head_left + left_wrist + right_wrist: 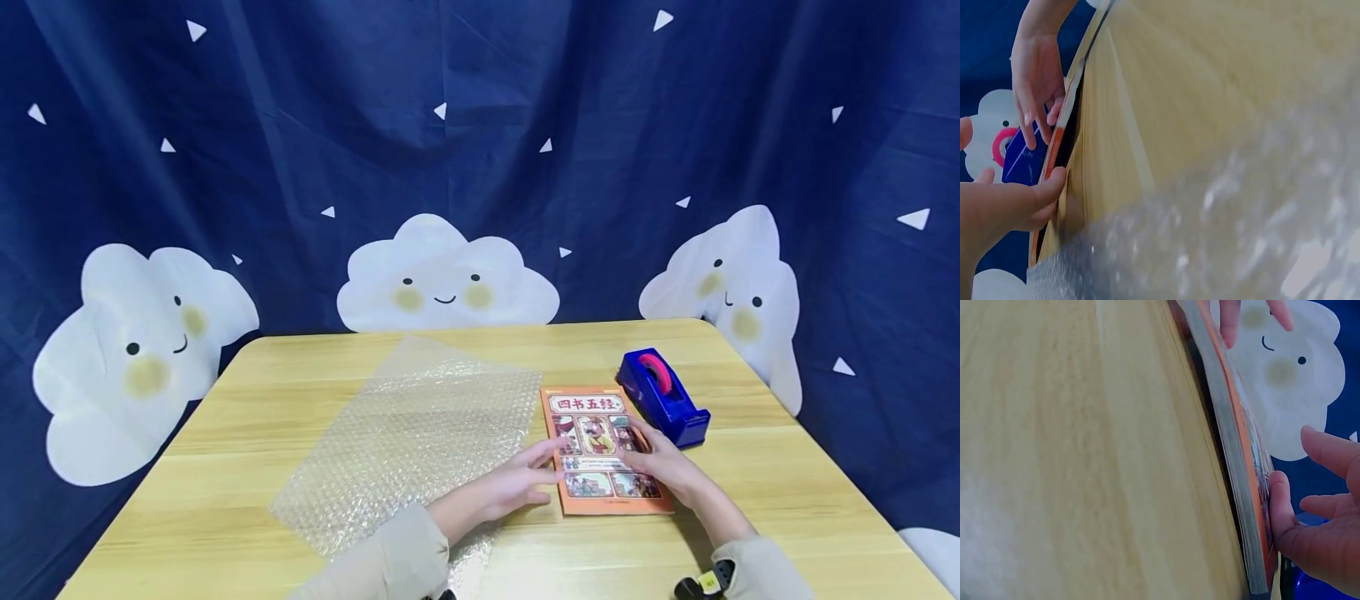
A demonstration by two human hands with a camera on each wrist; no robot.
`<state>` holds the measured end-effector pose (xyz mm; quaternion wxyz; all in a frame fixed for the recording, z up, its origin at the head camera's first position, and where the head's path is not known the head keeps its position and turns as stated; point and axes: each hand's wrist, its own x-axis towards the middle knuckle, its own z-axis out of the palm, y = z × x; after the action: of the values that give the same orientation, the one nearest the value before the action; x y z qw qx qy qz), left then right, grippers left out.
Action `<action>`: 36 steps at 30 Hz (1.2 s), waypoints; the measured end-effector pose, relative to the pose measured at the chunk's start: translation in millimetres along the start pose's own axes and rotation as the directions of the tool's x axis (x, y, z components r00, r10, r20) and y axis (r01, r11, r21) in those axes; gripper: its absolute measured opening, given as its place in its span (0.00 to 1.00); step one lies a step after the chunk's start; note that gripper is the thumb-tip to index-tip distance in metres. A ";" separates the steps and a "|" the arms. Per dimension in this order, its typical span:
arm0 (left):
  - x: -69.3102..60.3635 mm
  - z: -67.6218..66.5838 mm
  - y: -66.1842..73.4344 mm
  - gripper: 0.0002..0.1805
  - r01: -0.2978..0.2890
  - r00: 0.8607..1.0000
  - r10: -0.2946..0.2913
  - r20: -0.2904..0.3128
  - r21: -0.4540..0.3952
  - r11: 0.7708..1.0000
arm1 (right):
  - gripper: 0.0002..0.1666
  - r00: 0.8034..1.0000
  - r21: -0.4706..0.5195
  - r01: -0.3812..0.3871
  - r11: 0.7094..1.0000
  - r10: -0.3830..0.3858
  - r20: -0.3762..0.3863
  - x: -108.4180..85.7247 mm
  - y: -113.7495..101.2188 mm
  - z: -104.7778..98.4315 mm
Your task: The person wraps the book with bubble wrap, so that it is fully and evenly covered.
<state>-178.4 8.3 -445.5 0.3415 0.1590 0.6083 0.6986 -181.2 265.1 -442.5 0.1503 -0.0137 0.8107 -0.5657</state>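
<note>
An orange illustrated book lies cover up on the table. My left hand is at its left edge with loosely extended fingers, the tips touching the book. Over the right side of the cover is my right hand, its fingers spread. The right wrist view shows the book's page edge and a finger of the right hand resting against the cover. From the left wrist view, the left hand has a fingertip on the book's side; a dark gap or shadow runs under the book.
A sheet of bubble wrap lies flat left of the book, partly under the left forearm. A blue tape dispenser with a pink roll stands behind and right of the book. A dark blue cloud-print curtain hangs behind the wooden table.
</note>
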 end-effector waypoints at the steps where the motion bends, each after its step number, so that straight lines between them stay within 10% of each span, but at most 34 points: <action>1: 0.2 1.7 -0.6 0.32 -0.004 1.000 0.004 -0.007 -0.027 1.000 | 0.48 1.000 0.001 -0.002 1.000 0.002 -0.002 -0.3 0.0 0.0; 18: 31.5 26.1 -16.1 0.35 -0.059 0.986 0.031 -0.165 -0.166 0.984 | 0.44 0.999 0.041 0.011 0.999 -0.009 -0.042 -1.2 2.0 1.3; 36: 24.4 7.9 -3.5 0.35 -0.151 0.984 0.130 -0.123 -0.186 0.971 | 0.38 0.997 0.280 0.033 0.959 -0.050 0.052 -2.2 7.5 -11.5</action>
<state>-189.9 30.6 -451.9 0.2709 0.1288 0.5422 0.7849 -180.9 278.7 -445.3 0.1624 -0.0258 0.7177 -0.6767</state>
